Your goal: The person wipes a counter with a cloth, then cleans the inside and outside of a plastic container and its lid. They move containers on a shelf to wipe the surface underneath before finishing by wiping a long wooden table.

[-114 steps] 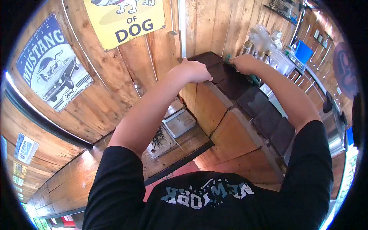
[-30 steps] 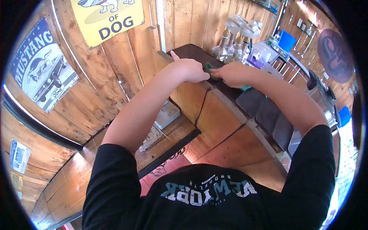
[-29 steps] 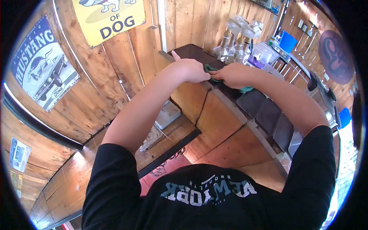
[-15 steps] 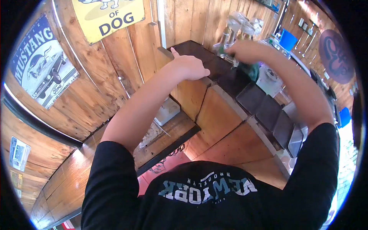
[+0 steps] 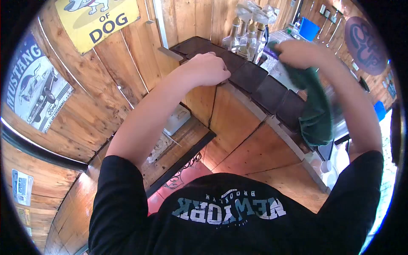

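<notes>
A dark green cloth (image 5: 316, 112) hangs from my right hand (image 5: 297, 54), whose fingers are closed around its upper end. Its lower end droops over the right part of a row of dark square mats or tiles (image 5: 248, 77) on top of a wooden counter (image 5: 238, 108). My left hand (image 5: 207, 70) is at the counter's near edge, over the dark squares. Its fingers are curled in, and what they grip, if anything, is hidden. Several clear bottles with gold necks and plastic-wrapped tops (image 5: 250, 40) stand just behind the squares, left of my right hand.
A wooden shelf (image 5: 187, 142) with a white box (image 5: 176, 120) lies lower left of the counter. White plastic containers (image 5: 323, 165) are at right, near my right arm. A blue bin (image 5: 309, 29) stands farther back. Signs hang on the plank wall (image 5: 140, 55).
My right hand has moved right with the cloth, which now hangs longer, and the bottles are in fuller view. My left hand's extended finger has curled in. The view has shifted slightly.
</notes>
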Demonstrator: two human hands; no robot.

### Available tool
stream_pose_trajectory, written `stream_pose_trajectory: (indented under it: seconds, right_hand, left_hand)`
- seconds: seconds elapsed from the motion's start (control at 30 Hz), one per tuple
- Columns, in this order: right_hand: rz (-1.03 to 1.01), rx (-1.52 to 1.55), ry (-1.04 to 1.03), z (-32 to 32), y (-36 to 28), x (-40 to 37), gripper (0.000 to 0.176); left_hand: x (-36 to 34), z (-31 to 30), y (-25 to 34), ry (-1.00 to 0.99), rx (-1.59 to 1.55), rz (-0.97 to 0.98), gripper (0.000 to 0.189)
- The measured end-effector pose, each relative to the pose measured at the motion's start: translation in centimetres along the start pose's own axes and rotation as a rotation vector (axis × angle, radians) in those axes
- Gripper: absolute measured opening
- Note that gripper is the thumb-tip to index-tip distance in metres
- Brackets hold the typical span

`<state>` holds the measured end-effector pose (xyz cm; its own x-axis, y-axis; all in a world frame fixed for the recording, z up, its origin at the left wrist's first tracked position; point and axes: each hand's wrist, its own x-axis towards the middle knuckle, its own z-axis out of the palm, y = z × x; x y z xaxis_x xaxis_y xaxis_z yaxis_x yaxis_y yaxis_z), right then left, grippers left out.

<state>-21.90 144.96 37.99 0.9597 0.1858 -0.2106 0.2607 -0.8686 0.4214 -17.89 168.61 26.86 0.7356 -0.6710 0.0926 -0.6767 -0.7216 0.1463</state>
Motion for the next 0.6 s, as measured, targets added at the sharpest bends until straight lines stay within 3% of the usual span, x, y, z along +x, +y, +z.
stream_pose_trajectory:
  seconds: [0.03,0.1,0.23,0.3,0.47,0.6]
  right_hand:
    - [-0.098,-0.072,-0.031,3.1,0.3,2.3,0.038]
    - [0.039,0.121,-0.045,5.0,-2.4,2.3,0.043]
    - [0.057,0.275,0.106,9.3,-2.7,5.0,0.045]
    - [0.056,0.305,0.173,9.5,-2.6,5.2,0.045]
    - [0.134,0.397,0.14,7.4,-4.0,3.2,0.046]
    - [-0.008,0.182,0.426,11.6,-3.1,6.1,0.037]
  left_hand:
    - [0.4,0.3,-0.1,0.013,0.036,0.016,0.031]
    - [0.9,-0.5,0.4,0.004,0.106,-0.003,0.032]
    - [3.1,-2.7,0.7,-0.064,0.219,0.063,0.046]
    - [6.4,-2.2,-0.6,-0.177,-0.064,0.105,0.046]
    - [14.9,0.3,-2.4,-0.158,0.002,0.28,0.045]
    - [18.0,1.6,-3.2,-0.272,0.165,0.449,0.051]
